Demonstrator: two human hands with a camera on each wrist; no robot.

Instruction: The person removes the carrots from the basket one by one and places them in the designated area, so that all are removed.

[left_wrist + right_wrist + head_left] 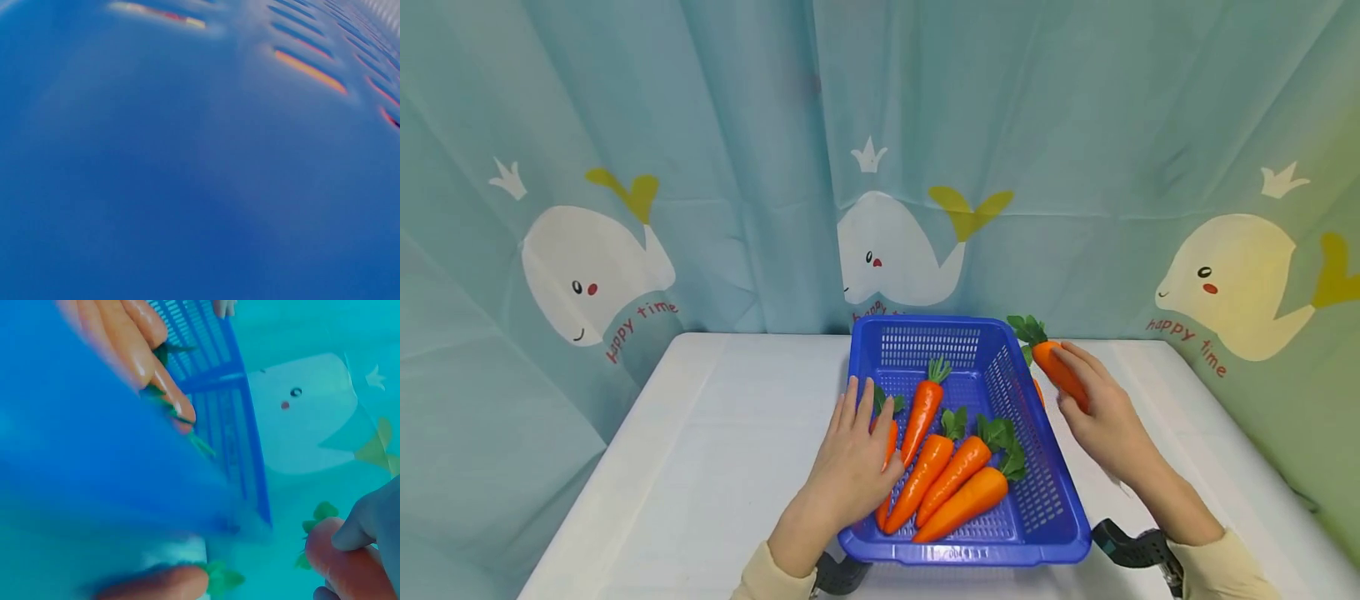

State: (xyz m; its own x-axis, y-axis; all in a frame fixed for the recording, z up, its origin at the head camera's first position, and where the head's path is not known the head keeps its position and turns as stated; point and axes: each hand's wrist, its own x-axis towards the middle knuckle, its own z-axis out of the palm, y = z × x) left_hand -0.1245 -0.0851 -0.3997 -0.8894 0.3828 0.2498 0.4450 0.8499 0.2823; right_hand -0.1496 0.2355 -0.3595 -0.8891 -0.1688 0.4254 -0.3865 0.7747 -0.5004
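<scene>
A blue plastic basket with slotted walls holds several orange carrots with green leafy tops. My left hand lies over the basket's left rim, fingers straight and spread, above a carrot partly hidden beneath it. Outside the right wall, my right hand grips another carrot, its leaves pointing away toward the back. In the right wrist view the thumb presses along this carrot's side. A further carrot lies outside the basket, mostly hidden in the head view. The left wrist view shows only the blurred basket wall.
The basket stands on a white table. Behind it and along the sides hangs a blue-green curtain printed with whales. Dark wrist straps sit near the basket's front corners.
</scene>
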